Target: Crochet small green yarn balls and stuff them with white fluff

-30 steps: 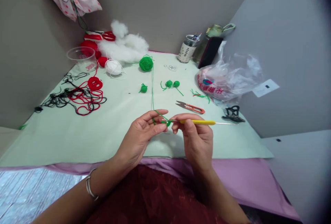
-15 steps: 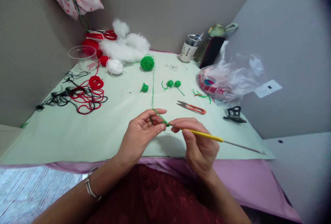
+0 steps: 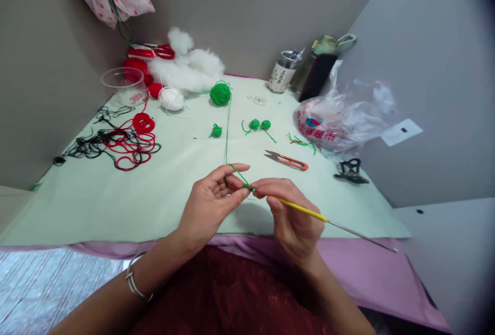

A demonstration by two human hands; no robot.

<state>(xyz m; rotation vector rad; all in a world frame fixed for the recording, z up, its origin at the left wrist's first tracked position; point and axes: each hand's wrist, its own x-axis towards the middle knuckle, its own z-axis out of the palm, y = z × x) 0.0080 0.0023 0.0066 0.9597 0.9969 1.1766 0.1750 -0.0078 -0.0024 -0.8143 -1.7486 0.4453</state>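
Between thumb and fingers, my left hand [image 3: 211,198] pinches a tiny green crochet piece [image 3: 248,187]. Green yarn [image 3: 226,144] loops over its index finger and runs back to a green yarn ball [image 3: 220,94]. My right hand [image 3: 296,216] is closed round the yellow grip of a crochet hook [image 3: 303,210]; the hook's working tip meets the green piece, and its other metal end sticks out to the right. Beyond my hands lie a small green crocheted ball [image 3: 217,131] and two more, one of them a green ball [image 3: 254,124] with a yarn tail.
Orange thread snips [image 3: 286,160] lie just past my right hand. Tangled red and black yarn [image 3: 127,144] spreads at the left, with white stuffing [image 3: 189,69] behind. A plastic bag [image 3: 340,118], black claw clip [image 3: 351,171], pen jar [image 3: 284,72] and phone [image 3: 317,77] stand or lie at the right.
My right hand has shifted slightly left and the hook has tilted, its free end dropping lower. The yarn strand has swung a little left; my left hand stays nearly in place.
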